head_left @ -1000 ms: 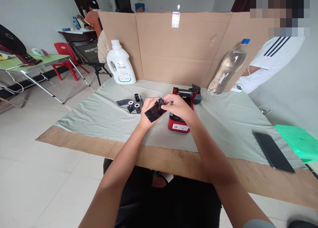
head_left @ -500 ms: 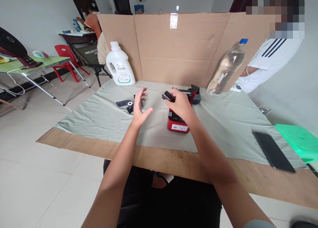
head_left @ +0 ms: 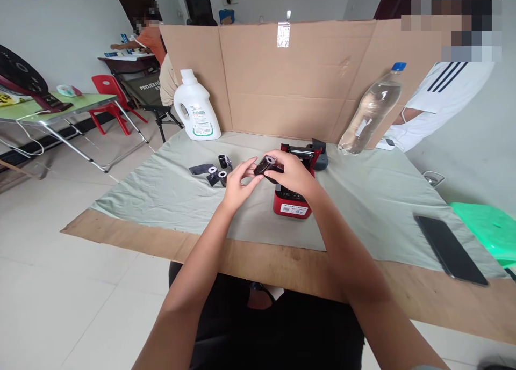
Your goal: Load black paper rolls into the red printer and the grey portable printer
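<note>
Two hands meet over the middle of the tabletop point(head_left: 282, 262) on a small black roll point(head_left: 266, 166). The right hand point(head_left: 293, 175) has its fingers point(head_left: 279, 158) clamped around the roll, and the left hand point(head_left: 237, 186) pinches the roll's near end with thumb and fingers point(head_left: 250, 168). The roll hangs just above the red label printer point(head_left: 291, 202), which stands on the grey-green cloth point(head_left: 161, 187) with its lid open toward the far edge.

Left of the hands, near them, a few more black rolls point(head_left: 221, 168) and a flat black scrap point(head_left: 199, 168) lie on the cloth. A white jug point(head_left: 196, 108) stands at the far left corner. A clear plastic bottle point(head_left: 371, 111) leans against the cardboard screen point(head_left: 306, 74) at the far right corner. A dark phone point(head_left: 449, 249) lies near the right edge, well apart from the hands. Nothing lies between the hands and the printer; the right hand itself hides the printer's middle.

Beyond the right edge stands a person in a white striped shirt point(head_left: 443, 99), and a green stool point(head_left: 489, 227) is nearer. Behind the screen on the left, another person in orange point(head_left: 151, 37) bends over a desk.

Half a second ago the left hand was open and apart from the roll, which the right hand alone held nearer the printer's lid. A second ago both hands held a sheet of black film, which is out of them now.
</note>
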A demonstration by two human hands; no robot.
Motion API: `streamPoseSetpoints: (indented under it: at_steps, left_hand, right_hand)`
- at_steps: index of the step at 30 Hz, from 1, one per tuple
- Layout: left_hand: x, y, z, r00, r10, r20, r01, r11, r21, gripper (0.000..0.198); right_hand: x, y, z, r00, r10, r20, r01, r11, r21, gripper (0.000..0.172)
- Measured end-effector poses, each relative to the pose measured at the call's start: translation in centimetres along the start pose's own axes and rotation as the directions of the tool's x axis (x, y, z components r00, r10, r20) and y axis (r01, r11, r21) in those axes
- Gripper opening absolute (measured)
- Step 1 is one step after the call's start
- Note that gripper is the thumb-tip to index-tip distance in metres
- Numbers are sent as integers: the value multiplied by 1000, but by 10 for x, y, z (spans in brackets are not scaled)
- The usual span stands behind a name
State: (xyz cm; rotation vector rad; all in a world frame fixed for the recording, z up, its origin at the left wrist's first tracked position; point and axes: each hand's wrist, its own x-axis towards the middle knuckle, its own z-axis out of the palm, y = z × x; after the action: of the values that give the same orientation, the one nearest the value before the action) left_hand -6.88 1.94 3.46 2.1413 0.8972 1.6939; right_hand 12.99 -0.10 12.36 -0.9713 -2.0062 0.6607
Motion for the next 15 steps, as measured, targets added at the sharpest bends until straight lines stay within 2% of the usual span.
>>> streamPoseSetpoints:
  at_steps: [4, 8, 10, 13, 15]
  left_hand:
    - [-1, 6, -8, 981, 65, 183, -70, 997, 18, 68]
    - [-1, 14, -14, 939, 4, 345, 4, 1000, -21, 73]
    - [1, 17, -15, 932, 16, 361, -11, 1000, -15, 71]
    - [5, 20, -14, 949, 61, 309, -68, 998, 11, 61]
    - [8, 23, -13, 961, 61, 268, -66, 998, 11, 58]
  right_hand:
    - [-1, -1, -13, 987, -5, 162, -6, 998, 68, 35]
    - [-3, -2, -24, 953, 37, 301, -51, 998, 37, 31]
    - [-4, -3, -27, 934, 84, 347, -93, 996, 9, 30]
    - [-4, -4, -28, 918, 136, 373, -142, 990, -13, 31]
    - [-4, -3, -29, 920, 152, 361, -162, 987, -3, 33]
